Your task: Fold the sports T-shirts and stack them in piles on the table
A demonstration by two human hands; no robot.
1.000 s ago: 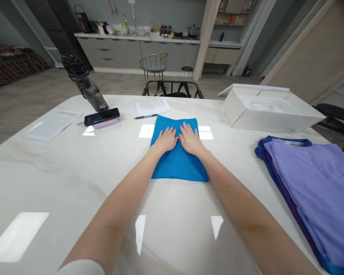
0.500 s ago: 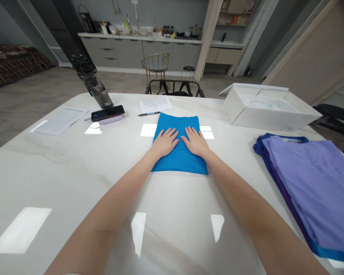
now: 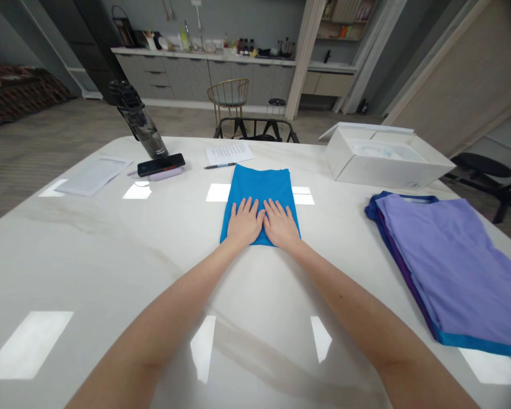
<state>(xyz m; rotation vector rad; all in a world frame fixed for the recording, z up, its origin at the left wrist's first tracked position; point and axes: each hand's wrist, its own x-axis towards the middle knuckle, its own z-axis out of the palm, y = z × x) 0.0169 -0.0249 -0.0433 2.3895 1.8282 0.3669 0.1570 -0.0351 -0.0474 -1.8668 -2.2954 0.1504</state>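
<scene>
A folded blue cloth [image 3: 259,184] lies flat on the white marbled table [image 3: 255,295], in front of me. My left hand [image 3: 244,220] rests palm down on its lower left part, fingers spread. Beside it my right hand [image 3: 280,223] lies palm down on the lower right part, fingers also spread. The two thumbs are close together near the cloth's middle. Neither hand grips the fabric. To the right is a stack of garments with a lavender one [image 3: 455,261] on top and darker blue, purple and bright blue edges below.
A white open box [image 3: 375,167] stands at the back right. Behind the cloth are a printed sheet [image 3: 227,152] and a pen [image 3: 220,166]. Back left are a dark phone [image 3: 160,165], a clear-bodied black appliance [image 3: 142,128] and more paper [image 3: 89,175]. A black chair [image 3: 255,129] stands beyond the table.
Both hands have slid closer together and toward the cloth's near edge. The cloth's near edge now appears slightly higher in the view, and the camera view has shifted a little.
</scene>
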